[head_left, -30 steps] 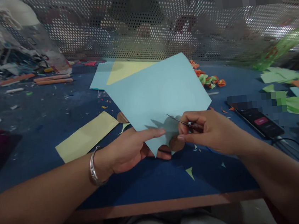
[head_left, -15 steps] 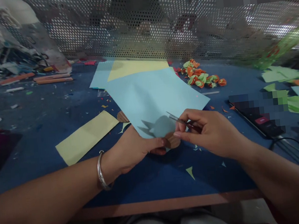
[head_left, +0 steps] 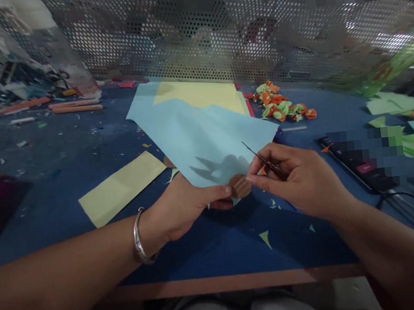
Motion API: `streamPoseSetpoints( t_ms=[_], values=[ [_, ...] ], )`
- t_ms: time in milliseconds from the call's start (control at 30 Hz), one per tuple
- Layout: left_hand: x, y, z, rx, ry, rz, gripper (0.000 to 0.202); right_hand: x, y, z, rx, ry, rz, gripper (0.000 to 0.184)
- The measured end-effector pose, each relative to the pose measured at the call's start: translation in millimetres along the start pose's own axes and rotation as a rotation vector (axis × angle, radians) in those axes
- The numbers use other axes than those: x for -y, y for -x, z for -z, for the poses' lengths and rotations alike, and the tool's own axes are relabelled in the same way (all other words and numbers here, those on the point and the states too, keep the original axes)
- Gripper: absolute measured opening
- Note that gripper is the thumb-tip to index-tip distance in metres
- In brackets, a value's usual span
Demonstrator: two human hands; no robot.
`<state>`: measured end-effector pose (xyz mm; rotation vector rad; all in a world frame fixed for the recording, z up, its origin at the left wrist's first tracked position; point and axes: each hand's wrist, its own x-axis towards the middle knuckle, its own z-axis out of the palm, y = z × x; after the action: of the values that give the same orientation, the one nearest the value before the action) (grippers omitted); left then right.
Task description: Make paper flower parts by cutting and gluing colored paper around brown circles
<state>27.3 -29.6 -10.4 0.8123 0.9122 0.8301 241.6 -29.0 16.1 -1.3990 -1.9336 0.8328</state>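
My left hand (head_left: 193,201) pinches a corner of a light-blue paper sheet (head_left: 204,130) together with a small round brown corrugated cardboard disc (head_left: 240,186). The disc lies against the paper's near corner, and the thumb presses its left edge. In my right hand (head_left: 290,176) is a slim pair of dark scissors (head_left: 256,153), its blades pointing up and left over the sheet. My right thumb and fingertip touch the disc's right edge. Shadows of the hand and scissors fall on the paper. Another brown disc (head_left: 169,162) is partly hidden beneath the sheet.
A pale-yellow paper strip (head_left: 122,188) lies left of my hands. Orange and green paper flowers (head_left: 279,103) sit behind, and a phone (head_left: 356,164) with a cable rests at right. Paper scraps (head_left: 265,239) dot the blue mat. A perforated metal screen (head_left: 194,33) stands behind.
The blue sheet has turned and bent, its right corner shifting left and up. The disc and both hands moved slightly; the scissors' blades now look closer together.
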Motion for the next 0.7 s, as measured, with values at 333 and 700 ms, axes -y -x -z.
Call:
streamPoseSetpoints(
  t_ms=[333, 700],
  values=[
    [-4.9, 0.4, -3.5, -0.037, -0.005, 0.021, 0.046, 1.0, -0.1, -2.0, 0.006, 0.112, 0.118, 0.01],
    [-4.5, 1.0, -2.8, -0.019, 0.003, -0.03, 0.032, -5.7, -0.9, -4.7, 0.004, 0.198, 0.241, 0.016]
  ],
)
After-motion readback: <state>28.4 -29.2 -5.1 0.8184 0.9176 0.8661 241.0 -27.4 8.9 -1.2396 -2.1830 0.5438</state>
